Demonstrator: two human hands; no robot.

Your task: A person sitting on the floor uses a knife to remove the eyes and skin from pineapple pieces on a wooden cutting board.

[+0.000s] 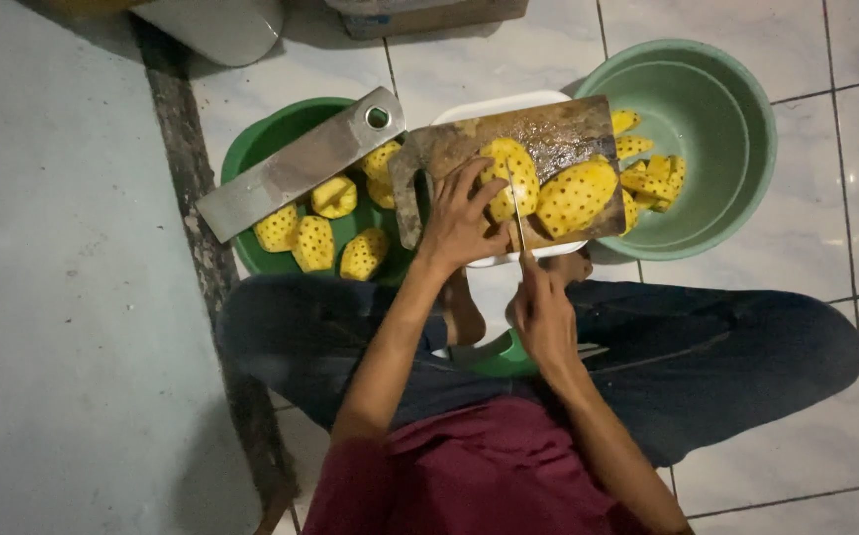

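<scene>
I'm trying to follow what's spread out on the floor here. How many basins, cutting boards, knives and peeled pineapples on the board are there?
Green basins: 2, a dark one on the left and a pale one on the right
Cutting boards: 1
Knives: 1, in the right hand
Peeled pineapples on the board: 2, one under the left hand and one beside it
Total: 6

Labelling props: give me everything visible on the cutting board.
The cutting board is worn, dark-stained wood, roughly rectangular, with a handle cut-out at its left end. It lies flat across a white tub. Two peeled pineapple pieces sit on it; the left hand steadies one while the right hand holds a knife to it.
</scene>
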